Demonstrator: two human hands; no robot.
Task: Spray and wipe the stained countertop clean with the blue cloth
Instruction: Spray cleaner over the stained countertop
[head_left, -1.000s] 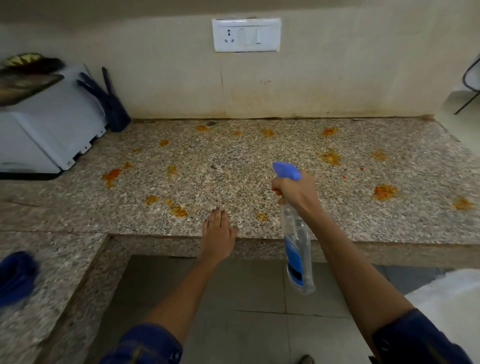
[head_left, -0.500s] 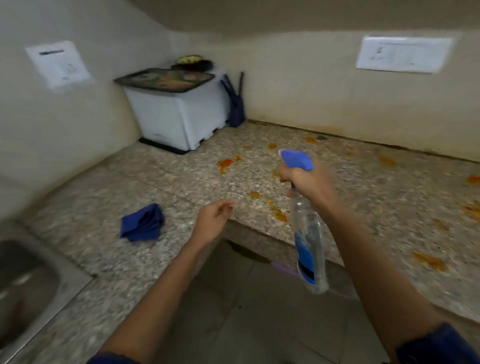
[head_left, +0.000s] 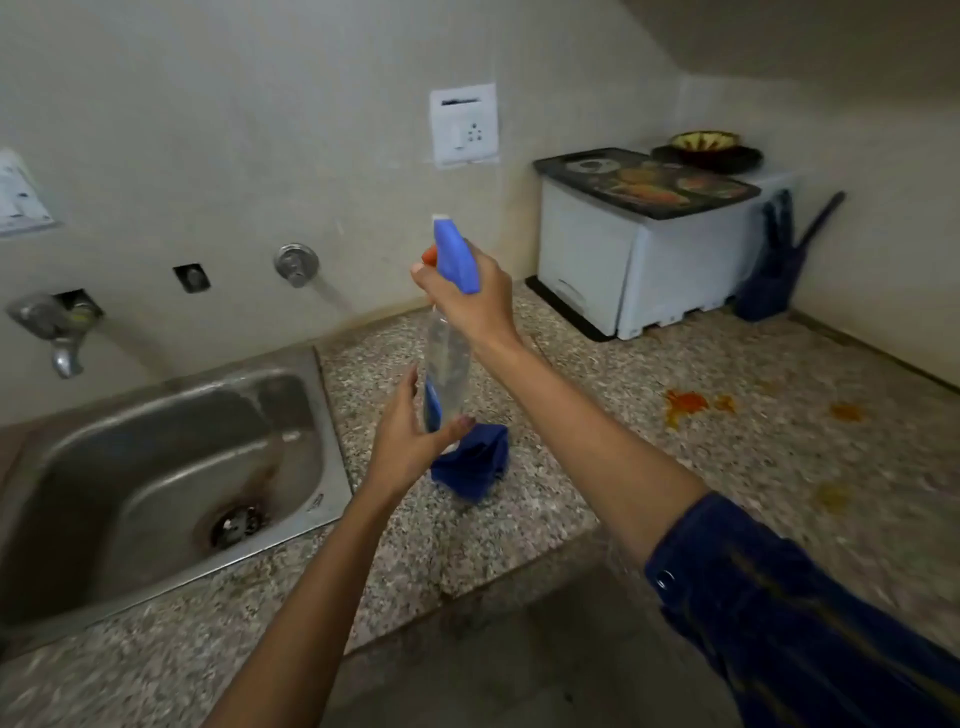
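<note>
Right of the steel sink (head_left: 156, 467), the granite surface (head_left: 649, 415) shows orange stains (head_left: 685, 404) unwiped, so the wiping looks undone. Just right of the sink, the blue cloth (head_left: 475, 467) lies crumpled and untouched. Above it, your right hand (head_left: 470, 299) grips the spray bottle (head_left: 444, 364) at its trigger head, while your left hand (head_left: 410, 436) cups its base.
</note>
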